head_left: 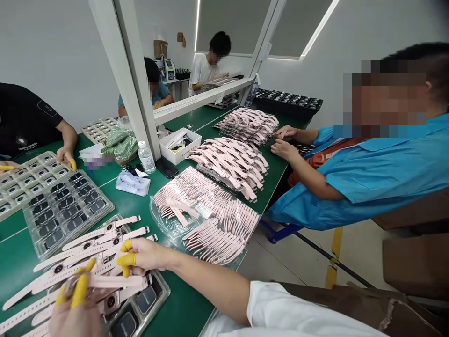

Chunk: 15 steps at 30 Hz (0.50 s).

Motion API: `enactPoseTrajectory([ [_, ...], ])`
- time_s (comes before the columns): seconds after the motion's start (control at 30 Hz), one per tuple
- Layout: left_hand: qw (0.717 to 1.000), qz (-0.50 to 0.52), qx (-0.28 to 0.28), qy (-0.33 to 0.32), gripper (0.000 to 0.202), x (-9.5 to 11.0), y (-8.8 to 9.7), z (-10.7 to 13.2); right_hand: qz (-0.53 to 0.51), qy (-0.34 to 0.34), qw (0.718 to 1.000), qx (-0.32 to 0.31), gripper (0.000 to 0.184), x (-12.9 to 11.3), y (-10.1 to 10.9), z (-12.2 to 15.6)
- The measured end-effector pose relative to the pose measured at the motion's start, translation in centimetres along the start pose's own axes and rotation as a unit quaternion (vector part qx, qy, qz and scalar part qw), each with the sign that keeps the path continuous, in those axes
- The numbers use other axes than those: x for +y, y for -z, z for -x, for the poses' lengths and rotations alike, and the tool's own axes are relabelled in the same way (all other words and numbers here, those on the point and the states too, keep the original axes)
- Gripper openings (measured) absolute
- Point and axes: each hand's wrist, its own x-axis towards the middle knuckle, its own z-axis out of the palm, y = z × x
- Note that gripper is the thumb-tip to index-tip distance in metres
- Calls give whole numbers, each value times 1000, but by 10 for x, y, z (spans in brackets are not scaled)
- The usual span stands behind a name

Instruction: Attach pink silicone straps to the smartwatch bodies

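My left hand point(79, 309), with yellow finger cots, is blurred at the lower left, closed on a watch whose pale pink strap point(117, 282) extends to the right. Just beyond it, my right hand point(149, 255) also wears yellow cots. Its fingers are curled together above the straps, and what they pinch is hidden. Below and around both hands, several pink-strapped watches point(58, 268) lie side by side across a clear plastic tray point(163, 292). Dark square watch faces point(145, 299) show in the tray's near compartments.
A tray of dark watch faces point(66, 210) and a pale tray point(21, 187) lie to the left. Bagged pink straps point(210, 210) and a stack of strapped watches point(229, 164) lie right. A bottle point(146, 157) stands by the frame post point(135, 79). Co-workers sit around the green table point(136, 208).
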Motion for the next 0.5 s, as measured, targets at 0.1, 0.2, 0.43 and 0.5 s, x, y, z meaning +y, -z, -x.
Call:
enactPoseTrajectory([
  [0.1,990,43,30,134,39,13,-23,21,-1,-7,999,-47,32,7,-14,4],
  [0.2,991,22,-3,132,41,19,-31,33,-7,-20,996,-88,37,19,-26,1],
  [0.43,994,-60,-68,-56,47,14,-23,36,-21,-40,993,-111,51,37,-30,-6],
  [0.5,991,-71,-75,-81,49,13,-23,37,-19,-39,993,-109,51,37,-29,-5],
])
